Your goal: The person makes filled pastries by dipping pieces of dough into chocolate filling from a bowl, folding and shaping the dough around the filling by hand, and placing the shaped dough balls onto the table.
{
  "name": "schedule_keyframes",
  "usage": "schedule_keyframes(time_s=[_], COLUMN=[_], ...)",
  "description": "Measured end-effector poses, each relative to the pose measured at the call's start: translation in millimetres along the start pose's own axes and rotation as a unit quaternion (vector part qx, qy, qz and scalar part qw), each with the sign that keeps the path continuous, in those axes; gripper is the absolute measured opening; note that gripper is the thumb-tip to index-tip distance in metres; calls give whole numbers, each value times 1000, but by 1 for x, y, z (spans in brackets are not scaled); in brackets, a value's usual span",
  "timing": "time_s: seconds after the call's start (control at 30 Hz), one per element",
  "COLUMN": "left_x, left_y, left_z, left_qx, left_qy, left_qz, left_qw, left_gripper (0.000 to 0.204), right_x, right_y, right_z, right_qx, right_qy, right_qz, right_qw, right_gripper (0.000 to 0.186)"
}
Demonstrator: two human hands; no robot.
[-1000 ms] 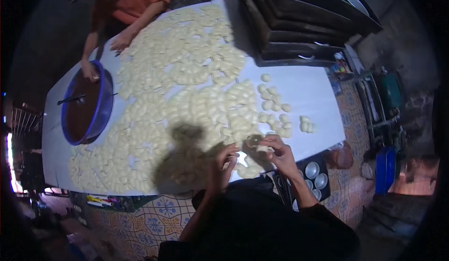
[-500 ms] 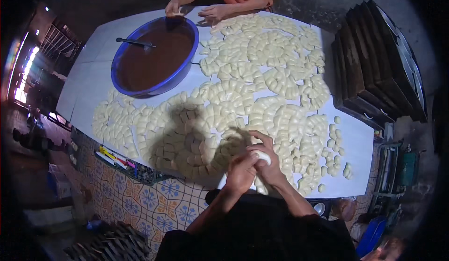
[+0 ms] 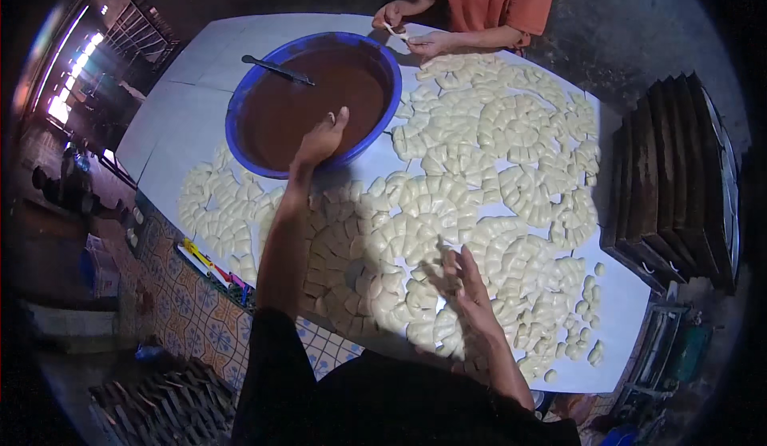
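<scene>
My left hand (image 3: 322,138) reaches over the near side of a blue plastic basin (image 3: 232,126) filled with a smooth brown paste (image 3: 292,118). Its fingertips point up and away, with nothing visible in them. Low over the near part of the table, my right hand (image 3: 473,296) has its fingers slightly bent and apart from the thumb. By its fingertips shows a whitish sliver; I cannot tell whether it is dough or table. Beneath and around this hand lie many pale cut dough pieces (image 3: 431,206), arranged in curved rows. My shadow darkens those on the left.
Across the white table (image 3: 180,114), a person in an orange shirt (image 3: 499,2) holds a thin white piece of dough (image 3: 397,33). A dark-handled utensil (image 3: 276,69) leans in the basin. Dark trays (image 3: 667,182) stand stacked at right. Loose dough balls (image 3: 590,302) lie near the right edge.
My hands were together around a white lump of dough. They have separated: the left moved forward to the basin, the right stayed over the dough pieces. The view has shifted left.
</scene>
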State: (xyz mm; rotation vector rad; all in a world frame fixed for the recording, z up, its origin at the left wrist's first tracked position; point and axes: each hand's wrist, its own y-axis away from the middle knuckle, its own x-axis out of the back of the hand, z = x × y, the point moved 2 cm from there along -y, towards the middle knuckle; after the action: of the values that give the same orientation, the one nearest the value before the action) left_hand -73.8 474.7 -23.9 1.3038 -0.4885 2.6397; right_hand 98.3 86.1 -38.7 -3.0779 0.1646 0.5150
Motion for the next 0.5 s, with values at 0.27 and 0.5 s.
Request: schedule_keyframes(time_s=[0.27, 0.5], left_x=[54, -26], left_y=[81, 261], left_z=[103, 137], left_qx=[-41, 299], left_qy=[-147, 727], left_qz=[-66, -311], left_qw=[986, 534], left_gripper=[56, 65], right_x=[12, 0], right_y=[6, 15], right_z=[16, 53], right_qx=[-58, -146], right_qy=[-10, -327], right_qz=[59, 178], right_qw=[997, 917], right_gripper=[70, 22])
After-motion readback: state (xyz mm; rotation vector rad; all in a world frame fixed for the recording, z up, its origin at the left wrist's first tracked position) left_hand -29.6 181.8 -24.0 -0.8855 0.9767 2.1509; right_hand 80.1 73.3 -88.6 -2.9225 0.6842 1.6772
